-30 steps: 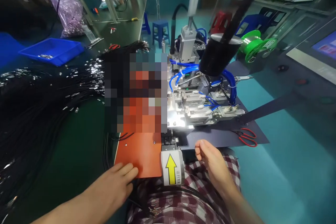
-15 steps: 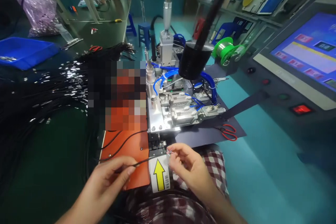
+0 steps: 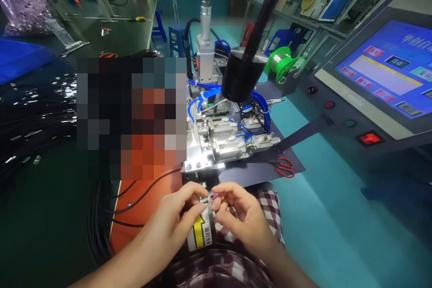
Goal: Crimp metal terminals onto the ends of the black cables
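Thin coloured wire ends (image 3: 213, 197) show between my two hands, at the front edge of the metal machine (image 3: 229, 144). My left hand (image 3: 180, 213) pinches the wires from the left, its thumb and forefinger nearly touching my right fingertips. My right hand (image 3: 241, 211) is closed on the same wire ends from the right. Below the hands lies a white label with a yellow arrow (image 3: 199, 235). Black cables (image 3: 145, 198) run over the orange board (image 3: 135, 229) to the left. The cable in my left hand is mostly hidden by the fingers.
Red-handled scissors (image 3: 285, 167) lie on the dark plate at the right. A black cylinder (image 3: 241, 74) hangs above the machine, near a green spool (image 3: 285, 64). The control screen (image 3: 388, 72) stands at the right. Bundled black cables (image 3: 40, 108) cover the left side; a pixelated patch hides part.
My left hand has moved right along the cable to the wire ends beside my right hand. The surroundings have shifted slightly left in view.
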`<state>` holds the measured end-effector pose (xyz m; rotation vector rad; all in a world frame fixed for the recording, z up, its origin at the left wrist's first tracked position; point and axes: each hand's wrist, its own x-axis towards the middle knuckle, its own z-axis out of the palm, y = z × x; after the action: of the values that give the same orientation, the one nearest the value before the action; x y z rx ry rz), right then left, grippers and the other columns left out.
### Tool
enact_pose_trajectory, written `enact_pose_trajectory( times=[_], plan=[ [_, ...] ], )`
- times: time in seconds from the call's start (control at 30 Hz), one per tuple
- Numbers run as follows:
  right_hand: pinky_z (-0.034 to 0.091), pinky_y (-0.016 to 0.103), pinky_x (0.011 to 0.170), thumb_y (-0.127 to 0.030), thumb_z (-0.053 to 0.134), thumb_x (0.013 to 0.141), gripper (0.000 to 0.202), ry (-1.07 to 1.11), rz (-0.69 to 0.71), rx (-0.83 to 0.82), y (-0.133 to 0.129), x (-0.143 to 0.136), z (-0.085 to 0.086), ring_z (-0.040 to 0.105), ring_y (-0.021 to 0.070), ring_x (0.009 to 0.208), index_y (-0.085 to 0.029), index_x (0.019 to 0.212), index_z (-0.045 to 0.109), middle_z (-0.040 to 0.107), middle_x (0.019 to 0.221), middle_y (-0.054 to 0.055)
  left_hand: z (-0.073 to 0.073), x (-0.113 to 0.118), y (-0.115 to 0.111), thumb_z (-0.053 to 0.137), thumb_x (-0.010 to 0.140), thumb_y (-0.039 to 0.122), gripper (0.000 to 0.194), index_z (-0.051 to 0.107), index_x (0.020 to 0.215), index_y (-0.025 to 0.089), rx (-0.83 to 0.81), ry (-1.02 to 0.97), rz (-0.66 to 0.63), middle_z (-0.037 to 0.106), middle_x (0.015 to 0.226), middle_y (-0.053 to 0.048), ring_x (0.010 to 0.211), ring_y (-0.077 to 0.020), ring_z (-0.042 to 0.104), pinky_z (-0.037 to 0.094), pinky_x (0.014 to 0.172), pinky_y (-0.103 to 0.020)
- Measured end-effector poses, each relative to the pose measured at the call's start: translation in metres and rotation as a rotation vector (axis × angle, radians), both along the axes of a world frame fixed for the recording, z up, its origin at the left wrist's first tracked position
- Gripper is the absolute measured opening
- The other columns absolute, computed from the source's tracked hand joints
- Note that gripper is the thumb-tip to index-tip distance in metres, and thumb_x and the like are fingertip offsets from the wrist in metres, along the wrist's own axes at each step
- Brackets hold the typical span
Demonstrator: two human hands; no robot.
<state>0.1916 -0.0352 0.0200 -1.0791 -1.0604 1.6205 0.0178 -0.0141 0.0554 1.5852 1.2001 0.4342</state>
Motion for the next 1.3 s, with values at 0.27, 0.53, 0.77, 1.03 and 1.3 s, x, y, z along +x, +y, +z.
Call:
enact_pose_trajectory(
  times=[0.27,0.53,0.77,1.03,1.3],
  plan=[
    [0.039,0.021,0.052,-0.038,0.057,0.085,0.025,-0.043,-0.089,-0.065,0.006,0.001,-0.008,0.048,0.0093,0.052,-0.016,0.073,0.056,0.054,0.064,-0.002,-0.012,0.0,0.003,0.048,0.087,0.032,0.018,0.06,0.088,0.019,-0.033,-0.054,0.076,0.059,0.069,0.001,0.063,-0.0127,0.053,0.04,0.056,-0.021],
    [0.036,0.024,0.053,-0.025,0.053,0.087,0.018,-0.371,-0.134,0.196,0.002,-0.013,-0.007,0.047,0.0121,0.056,-0.017,0.071,0.056,0.054,0.064,-0.001,-0.016,0.002,-0.004,0.047,0.088,0.033,0.017,0.057,0.084,0.021,0.07,0.0,0.063,0.059,0.067,0.003,0.06,-0.0109,0.053,0.039,0.053,-0.02],
    [0.025,0.03,0.056,-0.013,0.05,0.085,0.019,-0.919,-0.165,0.752,-0.007,-0.012,-0.012,0.04,0.0133,0.054,-0.016,0.067,0.05,0.05,0.059,0.0,-0.025,0.002,-0.01,0.041,0.091,0.03,0.016,0.055,0.088,0.022,0.154,0.115,0.015,0.061,0.075,0.002,0.066,-0.0123,0.056,0.041,0.059,-0.022],
    [0.032,0.026,0.054,-0.022,0.05,0.086,0.022,-0.542,-0.141,0.341,0.001,0.004,-0.005,0.042,0.0122,0.055,-0.018,0.065,0.048,0.046,0.059,-0.002,-0.02,-0.003,-0.005,0.04,0.091,0.033,0.019,0.056,0.09,0.023,0.095,0.082,0.015,0.058,0.072,0.002,0.064,-0.0119,0.052,0.038,0.057,-0.021],
    [0.033,0.02,0.045,-0.032,0.062,0.08,0.016,0.084,0.02,-0.065,0.017,-0.001,-0.013,0.04,0.008,0.047,-0.017,0.079,0.061,0.052,0.059,-0.003,-0.014,-0.005,-0.002,0.042,0.09,0.039,0.026,0.054,0.081,0.017,-0.276,-0.226,0.076,0.042,0.059,0.005,0.047,-0.0062,0.032,0.024,0.042,-0.018]
  ],
)
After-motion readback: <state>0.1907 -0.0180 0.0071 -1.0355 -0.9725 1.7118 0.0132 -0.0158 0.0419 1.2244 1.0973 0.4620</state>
